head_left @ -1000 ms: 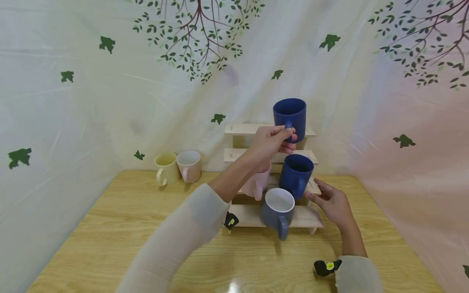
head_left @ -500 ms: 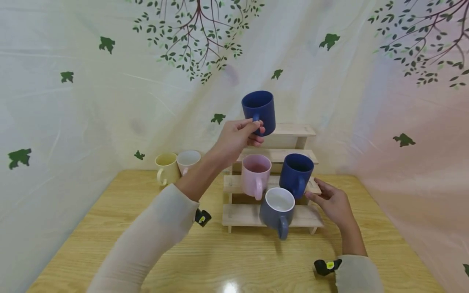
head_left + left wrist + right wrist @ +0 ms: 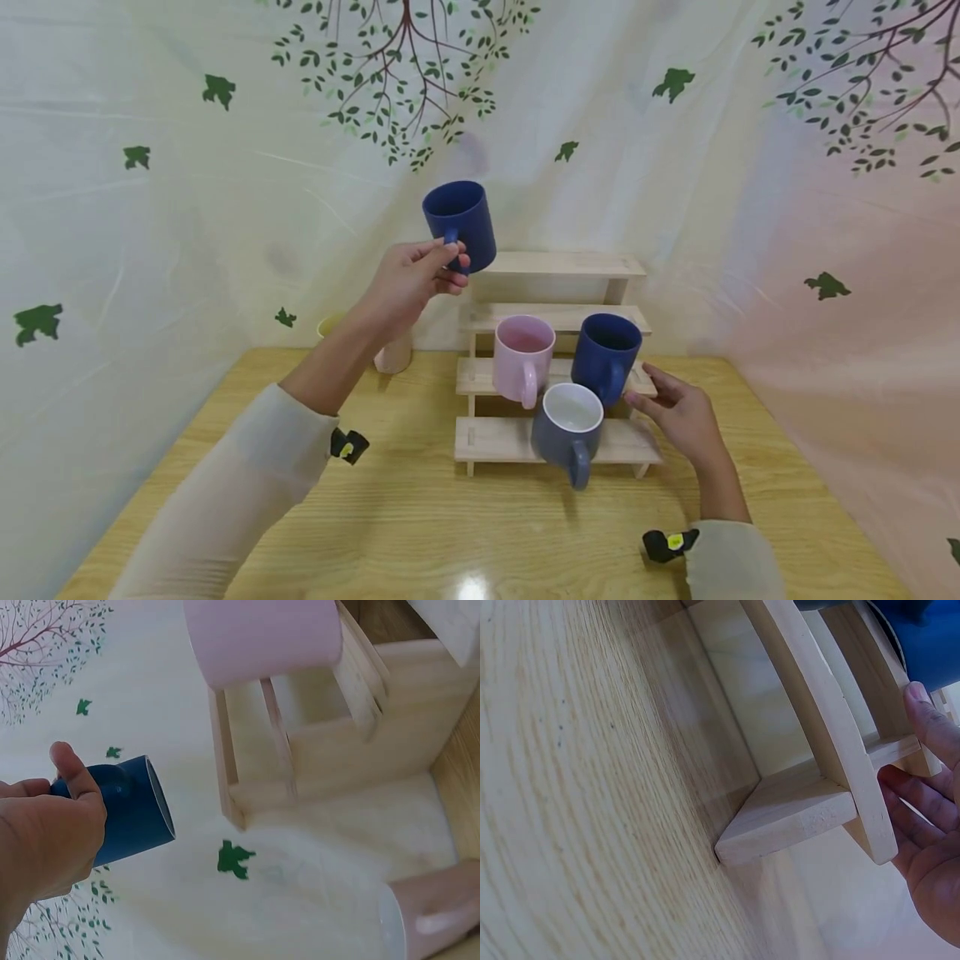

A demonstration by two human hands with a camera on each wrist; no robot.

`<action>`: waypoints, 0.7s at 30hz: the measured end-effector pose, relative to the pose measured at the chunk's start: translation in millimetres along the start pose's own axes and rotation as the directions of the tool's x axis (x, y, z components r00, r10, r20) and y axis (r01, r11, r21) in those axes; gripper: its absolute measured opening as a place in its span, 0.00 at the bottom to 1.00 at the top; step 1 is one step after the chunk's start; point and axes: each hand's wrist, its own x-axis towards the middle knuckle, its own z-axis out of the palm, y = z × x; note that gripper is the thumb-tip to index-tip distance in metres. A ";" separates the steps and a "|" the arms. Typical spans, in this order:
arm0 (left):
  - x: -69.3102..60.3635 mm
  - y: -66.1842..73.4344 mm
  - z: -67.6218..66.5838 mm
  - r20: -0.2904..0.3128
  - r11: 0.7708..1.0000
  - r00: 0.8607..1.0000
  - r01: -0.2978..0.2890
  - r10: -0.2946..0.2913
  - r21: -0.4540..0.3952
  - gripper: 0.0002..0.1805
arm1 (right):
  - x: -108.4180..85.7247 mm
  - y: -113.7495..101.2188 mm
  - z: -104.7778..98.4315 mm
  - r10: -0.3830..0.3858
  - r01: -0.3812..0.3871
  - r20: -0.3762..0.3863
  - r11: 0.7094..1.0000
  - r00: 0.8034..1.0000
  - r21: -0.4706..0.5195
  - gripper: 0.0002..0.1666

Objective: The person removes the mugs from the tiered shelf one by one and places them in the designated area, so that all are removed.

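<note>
My left hand (image 3: 401, 283) pinches the handle of a dark blue mug (image 3: 468, 221), holding it in the air above and left of the wooden tiered shelf (image 3: 495, 437). In the left wrist view this blue mug (image 3: 135, 817) lies within the curled fingers. At the shelf's right end, my right hand (image 3: 682, 417) grips a step, thumb above and fingers beneath, as the right wrist view shows. That step carries a pink mug (image 3: 513, 367) and a second dark blue mug (image 3: 596, 362). On the lowest step stands a grey mug (image 3: 562, 442) with a white inside, handle toward me.
Behind my left wrist, a yellow mug (image 3: 327, 323) and a pale pink mug (image 3: 393, 357) stand on the wooden table (image 3: 420, 533), both partly hidden. A white curtain (image 3: 247, 233) printed with leaves hangs behind the table.
My left hand has carried the dark blue mug leftward and slightly up, away from the shelf's top step, and the mug tilts a little more. The right hand has stayed at the shelf.
</note>
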 end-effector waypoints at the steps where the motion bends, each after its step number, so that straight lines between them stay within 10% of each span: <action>1: -1.2 -0.3 -4.9 -0.003 1.000 1.000 0.002 -0.002 -0.002 0.15 | 0.1 0.4 -0.1 0.002 -0.002 -0.001 1.000 1.000 0.000 0.48; 21: -35.4 -20.1 -110.9 -0.122 0.995 0.989 0.091 -0.085 0.046 0.20 | -1.3 -2.6 -1.6 -0.003 0.003 -0.003 1.000 1.000 0.014 0.48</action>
